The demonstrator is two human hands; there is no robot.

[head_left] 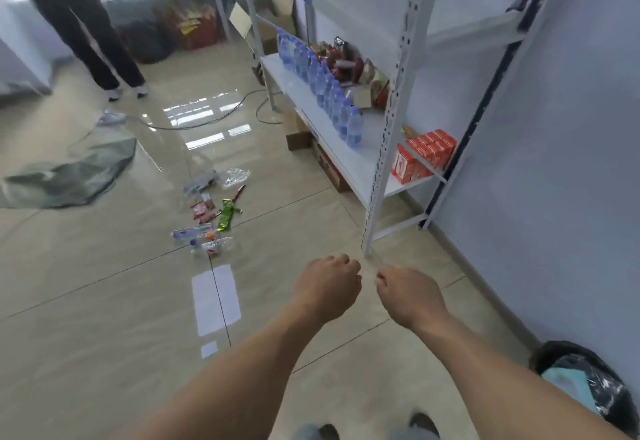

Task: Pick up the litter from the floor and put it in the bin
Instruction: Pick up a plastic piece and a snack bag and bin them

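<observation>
Litter lies in a strip on the tiled floor ahead and to the left: two crushed clear plastic bottles [204, 237], a green wrapper [225, 215], red wrappers [202, 210], a red pen-like item [239, 192] and clear plastic packaging [236, 176]. My left hand [329, 283] and my right hand [407, 292] are held out side by side in loose fists over bare floor, well short of the litter. Neither holds anything I can see. The bin [585, 384], lined with a black bag and holding plastic, stands at the bottom right by the wall.
A white metal shelf rack [377, 169] on the right carries water bottles [329, 93], snack packets and red cartons [424, 155]. A grey-green bag [69, 176] and cables [207, 121] lie on the floor at left. Another person's legs [93, 41] stand at the far left.
</observation>
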